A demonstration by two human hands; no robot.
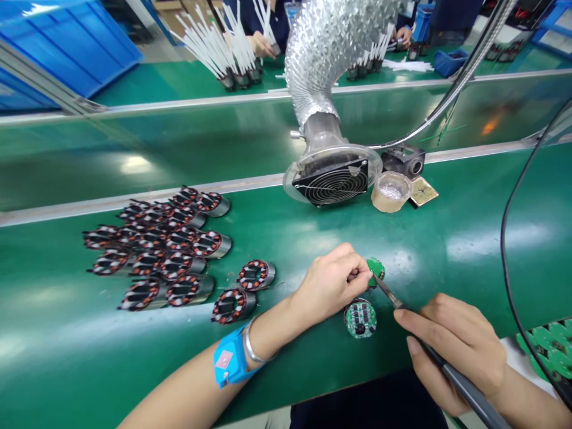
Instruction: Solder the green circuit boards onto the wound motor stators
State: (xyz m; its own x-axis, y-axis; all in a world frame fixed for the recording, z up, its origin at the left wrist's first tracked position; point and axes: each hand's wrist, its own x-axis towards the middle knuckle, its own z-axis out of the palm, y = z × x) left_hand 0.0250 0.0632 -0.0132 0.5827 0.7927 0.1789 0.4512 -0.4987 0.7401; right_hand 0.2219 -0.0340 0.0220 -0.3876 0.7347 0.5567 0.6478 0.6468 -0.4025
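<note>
My left hand (pixel 330 280) is closed in a pinch at the left edge of a small round green circuit board (pixel 376 268). Its fingertips cover part of that board. In my right hand (pixel 460 339) is a soldering iron (pixel 469 390), held like a pen, its tip touching or almost touching the board near my left fingers. Just below lies a second round circuit board (pixel 360 318) with dark components, facing up, apparently on top of a motor stator. To the left of my forearm stand two stators (pixel 254 275) with copper windings.
Several more stators (pixel 183 289) stand grouped at left. A fan-fronted fume extractor (pixel 335 179) hangs over the bench, beside a solder cup (pixel 392 192) and sponge (pixel 422 192). Green boards (pixel 552 342) lie at right, near a black cable (pixel 504 238). Another person's hand (pixel 262 44) is across the bench.
</note>
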